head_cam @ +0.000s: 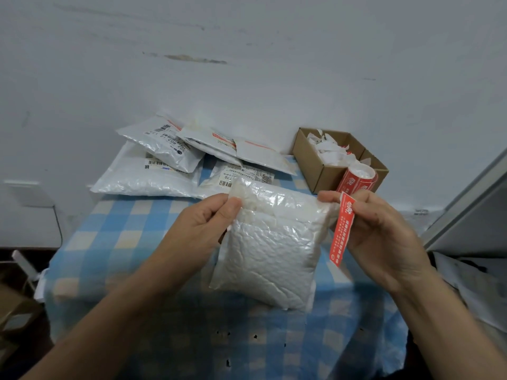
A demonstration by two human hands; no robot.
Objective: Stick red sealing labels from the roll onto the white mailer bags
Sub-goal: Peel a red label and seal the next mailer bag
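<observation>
- Above the checked tablecloth's (115,237) middle, the white mailer bag (269,248) is held up taut, likely for sealing.
- Left hand (203,223) pinches one top corner; right hand (384,234) pinches the other plus a red sealing label (341,231).
- Label roll (356,180): far right edge.

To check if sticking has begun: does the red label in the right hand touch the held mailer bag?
Cannot tell. Head view: the red label, pinched by the right hand, hangs along the white mailer bag; neither gap nor contact shows plainly.
</observation>
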